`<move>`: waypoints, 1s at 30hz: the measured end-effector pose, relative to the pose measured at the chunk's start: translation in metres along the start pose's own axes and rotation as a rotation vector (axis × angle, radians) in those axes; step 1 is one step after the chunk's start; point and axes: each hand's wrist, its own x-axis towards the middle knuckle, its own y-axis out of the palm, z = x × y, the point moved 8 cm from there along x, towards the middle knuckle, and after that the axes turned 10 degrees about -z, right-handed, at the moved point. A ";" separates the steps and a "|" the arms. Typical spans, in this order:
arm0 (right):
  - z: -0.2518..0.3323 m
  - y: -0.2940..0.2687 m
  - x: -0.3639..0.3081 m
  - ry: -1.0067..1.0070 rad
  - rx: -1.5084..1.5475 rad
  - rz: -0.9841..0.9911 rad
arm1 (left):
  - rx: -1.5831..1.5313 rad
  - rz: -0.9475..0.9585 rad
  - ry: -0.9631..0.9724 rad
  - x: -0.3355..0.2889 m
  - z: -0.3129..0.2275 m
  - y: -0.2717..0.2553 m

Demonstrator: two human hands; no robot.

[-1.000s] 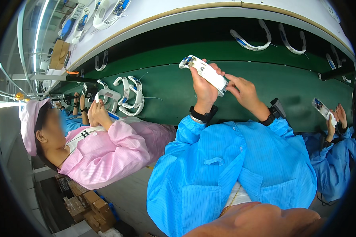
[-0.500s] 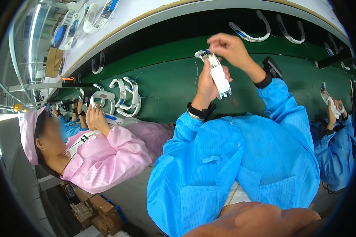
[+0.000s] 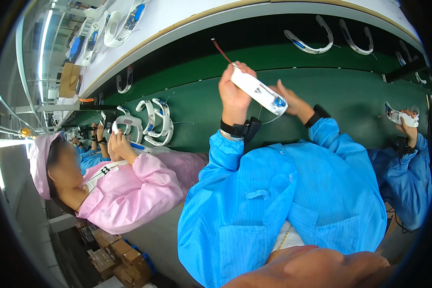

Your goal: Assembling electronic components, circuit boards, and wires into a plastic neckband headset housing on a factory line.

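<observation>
My left hand (image 3: 234, 93) is closed round one end of a white curved plastic device housing (image 3: 252, 85), held slanting above the green bench. From the gripped end a dark red cable (image 3: 220, 49) sticks out, with a small pale connector at its tip. At the opposite end of the housing shows a blue component (image 3: 279, 102), and a thin pale wire loops below it. My right hand (image 3: 294, 103) is close to that end, partly behind the housing. Its fingers are blurred and partly hidden, so I cannot tell whether they hold anything.
Several white curved housings (image 3: 162, 126) stand on the green bench (image 3: 197, 103) to the left. More U-shaped housings (image 3: 317, 47) lie at the back. A raised white shelf (image 3: 177, 12) runs behind. A co-worker in pink (image 3: 134, 187) sits left; another in blue (image 3: 405, 177) works right.
The housing has turned over, its component end swinging from the upper left to the lower right. My left hand moved up and left; my right hand came down toward my body.
</observation>
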 end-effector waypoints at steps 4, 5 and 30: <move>-0.013 0.058 -0.050 0.159 0.455 0.363 | -0.104 -0.077 0.107 0.015 -0.034 0.000; -0.004 0.060 -0.059 0.146 0.508 0.270 | -0.102 -0.076 0.109 0.018 -0.041 -0.002; 0.165 0.024 -0.125 -0.749 -0.714 -0.374 | 0.170 -0.273 0.412 -0.001 -0.047 -0.038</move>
